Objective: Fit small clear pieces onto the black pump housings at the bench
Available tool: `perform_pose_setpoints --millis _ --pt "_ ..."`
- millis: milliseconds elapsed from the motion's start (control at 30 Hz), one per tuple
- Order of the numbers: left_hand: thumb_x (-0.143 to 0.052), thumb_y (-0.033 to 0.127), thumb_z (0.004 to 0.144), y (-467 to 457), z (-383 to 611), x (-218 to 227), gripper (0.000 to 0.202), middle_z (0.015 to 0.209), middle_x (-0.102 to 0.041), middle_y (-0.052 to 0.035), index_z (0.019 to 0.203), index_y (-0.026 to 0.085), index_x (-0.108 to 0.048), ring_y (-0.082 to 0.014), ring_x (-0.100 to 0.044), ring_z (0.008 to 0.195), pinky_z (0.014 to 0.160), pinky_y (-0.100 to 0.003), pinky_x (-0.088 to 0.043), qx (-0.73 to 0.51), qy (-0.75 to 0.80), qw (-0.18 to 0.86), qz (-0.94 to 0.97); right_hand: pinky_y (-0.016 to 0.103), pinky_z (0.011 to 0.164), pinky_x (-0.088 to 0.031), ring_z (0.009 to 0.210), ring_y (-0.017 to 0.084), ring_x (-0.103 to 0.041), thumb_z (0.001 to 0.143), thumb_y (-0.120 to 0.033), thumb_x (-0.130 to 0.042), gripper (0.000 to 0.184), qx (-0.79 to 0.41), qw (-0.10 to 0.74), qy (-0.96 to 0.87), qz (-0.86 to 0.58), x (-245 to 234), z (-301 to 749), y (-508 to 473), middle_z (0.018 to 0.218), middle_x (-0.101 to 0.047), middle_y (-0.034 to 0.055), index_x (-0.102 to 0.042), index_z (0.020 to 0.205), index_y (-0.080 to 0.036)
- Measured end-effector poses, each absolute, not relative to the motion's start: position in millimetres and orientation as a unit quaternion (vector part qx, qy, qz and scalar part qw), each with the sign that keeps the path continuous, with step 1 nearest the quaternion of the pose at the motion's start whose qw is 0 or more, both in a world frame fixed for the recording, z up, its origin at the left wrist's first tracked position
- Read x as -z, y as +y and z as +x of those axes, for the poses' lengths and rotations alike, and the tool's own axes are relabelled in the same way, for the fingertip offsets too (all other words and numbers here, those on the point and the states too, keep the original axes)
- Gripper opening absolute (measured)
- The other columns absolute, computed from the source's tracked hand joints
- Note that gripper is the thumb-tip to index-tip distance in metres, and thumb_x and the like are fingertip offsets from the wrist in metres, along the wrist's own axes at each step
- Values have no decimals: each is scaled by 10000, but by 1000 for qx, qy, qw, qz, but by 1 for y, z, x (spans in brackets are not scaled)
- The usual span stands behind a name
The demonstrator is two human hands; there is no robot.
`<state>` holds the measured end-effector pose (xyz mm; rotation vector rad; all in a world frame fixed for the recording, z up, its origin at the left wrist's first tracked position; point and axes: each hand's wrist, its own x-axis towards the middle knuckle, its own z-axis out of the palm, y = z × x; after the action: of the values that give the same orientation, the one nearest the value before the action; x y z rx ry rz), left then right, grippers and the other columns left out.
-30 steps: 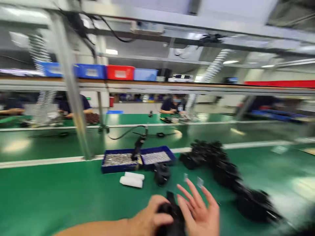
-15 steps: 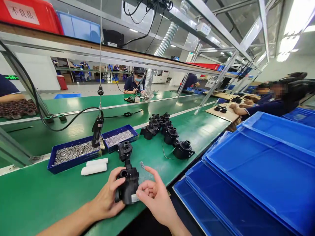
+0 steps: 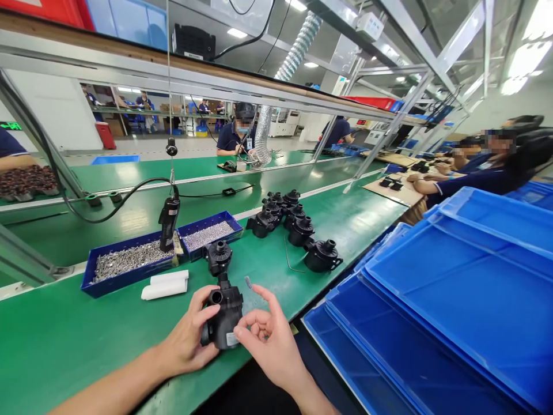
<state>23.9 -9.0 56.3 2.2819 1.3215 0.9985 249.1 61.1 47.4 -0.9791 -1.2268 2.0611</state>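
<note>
My left hand [image 3: 188, 340] is wrapped round a black pump [image 3: 230, 314] with a round port on top, steadying it above the green bench. On the pump's lower side sits a small white label [image 3: 232, 339]. My right hand [image 3: 271, 343] pinches at the label's right edge with thumb and fingers. Its index finger points out, and a second small label [image 3: 248, 282] clings to that fingertip. Just beyond the held pump stands another black pump [image 3: 218, 256].
Two blue bins, one of screws [image 3: 129, 262] and one of small metal parts [image 3: 207, 237], stand behind white rolls [image 3: 165, 285]. An electric screwdriver [image 3: 168, 222] hangs above. Several black pumps [image 3: 301, 230] and a hex key [image 3: 288, 256] lie right. Blue trays [image 3: 453, 276] are stacked at right.
The label's left part now lies against the pump's side, and my right thumb has shifted slightly left along with it. My left hand keeps its hold. The view has tilted slightly.
</note>
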Motion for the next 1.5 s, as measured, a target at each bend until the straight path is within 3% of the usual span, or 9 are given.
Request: perform_pose_setpoints --millis 367,567,767,900,1000,1133,1367,1433,1500 --pt "-658 -43 868 -8 25 -59 840 1568 -293 -323 1595 150 -283 -387 -323 1529 1124 -640 -464 -348 463 159 799 232 591 -415 602 93 -468 980 -402 -718 766 -679 307 -542 -388 -37 249 46 885 -696 -20 -250 1567 -254" --pt "-665 -20 878 -11 24 -55 849 1578 -283 -303 1609 168 -276 -387 -314 1525 1133 -638 -446 -349 465 175 795 166 538 -406 515 43 -427 997 -150 -622 704 -534 409 -648 -357 -32 244 34 841 -679 -96 -239 1563 -318" --pt "-673 -4 880 -9 23 -55 844 1573 -295 -303 1609 160 -280 -385 -329 1529 1153 -650 -430 -352 478 173 786 181 530 -412 743 98 -551 913 -255 -727 942 -553 373 -627 -402 -21 252 50 1135 -619 40 -125 1634 -323" --pt "-672 -23 891 -14 27 -59 819 1597 -289 -255 1609 207 -353 -367 -348 1515 1140 -584 -479 -315 463 148 815 302 690 -509 692 136 -559 806 -309 -773 1183 -621 232 -633 -400 -27 254 52 1072 -671 -1 30 1675 -318" --pt "-577 -2 985 -23 33 -57 825 1636 -309 -163 1676 369 -322 -325 -347 1539 1133 -534 -518 -252 464 69 847 441 797 -536 884 305 -709 668 -345 -801 1322 -577 192 -674 -418 -35 244 48 1077 -712 39 51 1677 -281" --pt "-660 34 960 -28 41 -54 960 1702 -224 -209 1729 385 -205 -410 -259 1603 1122 -639 -501 -228 460 59 856 546 837 -520 1039 470 -711 715 -342 -753 1251 -493 199 -711 -459 -20 228 71 1219 -697 140 49 1669 -231" --pt "-683 7 941 -17 42 -68 706 1696 -203 -294 1570 186 -417 -427 -260 1605 1118 -635 -500 -241 489 43 837 408 996 -535 1095 211 -641 880 -248 -712 1164 -483 312 -714 -401 12 247 175 1385 -591 67 115 1689 -378" --pt "-675 -3 949 -15 42 -70 700 1695 -214 -277 1566 192 -408 -383 -272 1609 1130 -571 -517 -229 513 29 827 438 1144 -464 1288 238 -552 975 -264 -582 940 -332 376 -723 -476 15 263 204 1447 -549 106 -1 1713 -296" --pt "-663 34 974 -15 42 -68 682 1697 -215 -264 1579 193 -391 -341 -280 1611 1129 -505 -538 -212 523 20 825 518 1255 -329 1484 347 -367 1003 -295 -511 824 -171 418 -673 -586 22 277 233 1532 -462 228 -123 1699 -85"
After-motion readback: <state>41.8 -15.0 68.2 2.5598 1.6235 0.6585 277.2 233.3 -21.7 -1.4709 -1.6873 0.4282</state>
